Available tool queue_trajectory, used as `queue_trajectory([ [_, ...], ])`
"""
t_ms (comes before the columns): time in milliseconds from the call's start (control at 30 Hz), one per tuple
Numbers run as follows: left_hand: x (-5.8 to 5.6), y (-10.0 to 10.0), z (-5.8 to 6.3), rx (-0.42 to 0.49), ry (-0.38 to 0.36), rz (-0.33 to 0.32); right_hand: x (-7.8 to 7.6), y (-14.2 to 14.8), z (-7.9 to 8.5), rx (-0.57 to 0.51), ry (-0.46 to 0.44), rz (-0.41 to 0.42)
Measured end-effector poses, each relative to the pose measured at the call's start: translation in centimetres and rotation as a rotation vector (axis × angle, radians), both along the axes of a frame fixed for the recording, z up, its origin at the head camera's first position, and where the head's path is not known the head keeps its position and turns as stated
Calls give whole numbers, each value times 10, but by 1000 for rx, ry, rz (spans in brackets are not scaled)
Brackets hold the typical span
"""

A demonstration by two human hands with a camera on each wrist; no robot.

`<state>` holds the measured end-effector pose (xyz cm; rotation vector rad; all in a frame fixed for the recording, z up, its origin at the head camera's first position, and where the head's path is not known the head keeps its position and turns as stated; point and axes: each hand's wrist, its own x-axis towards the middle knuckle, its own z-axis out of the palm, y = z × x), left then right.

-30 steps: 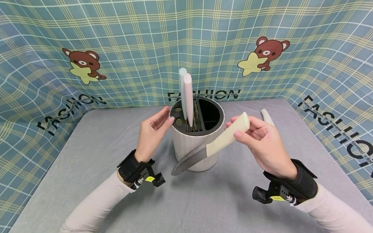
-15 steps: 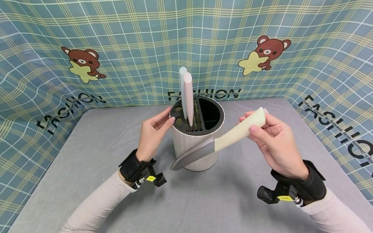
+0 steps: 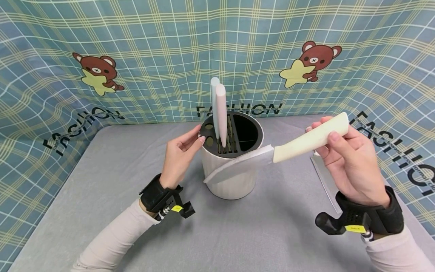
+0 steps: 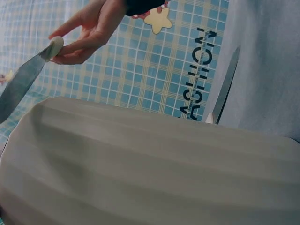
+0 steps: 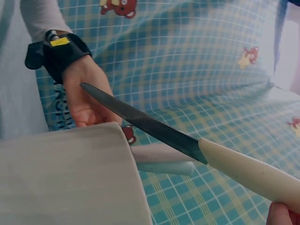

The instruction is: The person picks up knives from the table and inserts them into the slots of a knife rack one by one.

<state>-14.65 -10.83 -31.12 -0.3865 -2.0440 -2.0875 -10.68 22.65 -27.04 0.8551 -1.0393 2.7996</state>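
Note:
In the head view, my right hand [image 3: 355, 162] pinches the cream handle of a kitchen knife [image 3: 310, 139] between thumb and fingers. Its grey blade slants down to the left, in front of the knife holder as seen from the head. This holder [image 3: 229, 181] is a white ribbed cylinder with a black slotted top. My left hand [image 3: 180, 156] holds the holder's left rim with thumb and fingers. Two knives stand in the slots, one with a pink handle [image 3: 221, 113] and one with a light blue handle [image 3: 214, 94]. The right wrist view shows the held knife's blade [image 5: 145, 124] from the side.
Another knife [image 3: 327, 185] lies on the grey cloth to the right, partly hidden by my right hand; its blade [image 4: 228, 82] also shows in the left wrist view. A checked curtain [image 3: 153, 56] with printed bears closes off the back and sides.
My right hand has moved right and slightly up with the kitchen knife, and the blade has risen and turned a paler face to the head camera. The left hand has stayed at the rim.

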Motion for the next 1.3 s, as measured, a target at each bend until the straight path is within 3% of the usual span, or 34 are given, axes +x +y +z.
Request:
queue_trajectory([
  [267,0,2,2,5,-9,-8,-5,14,4,-117,-30,39],
  [500,-1,1,-1,-4,8,-4,-10,26,4,-180,-79,6],
  [667,-6,-2,-13,36,87,-35,-14,35,4,-262,-112,24],
  [833,-8,-4,-16,39,111,-45,-18,41,6,-313,-123,30],
  [900,-12,-5,-21,30,106,-41,-20,43,7,-321,-128,26],
  [933,-21,-8,-32,34,118,-46,-21,44,8,-324,-130,19],
  [1067,-15,-6,-23,12,75,-40,-26,49,10,-347,-132,11],
  [1167,-3,-1,-9,-5,62,-27,-29,49,11,-336,-125,-25],
  [1300,-31,-12,-46,25,133,-46,-33,46,15,-292,-117,-82],
])
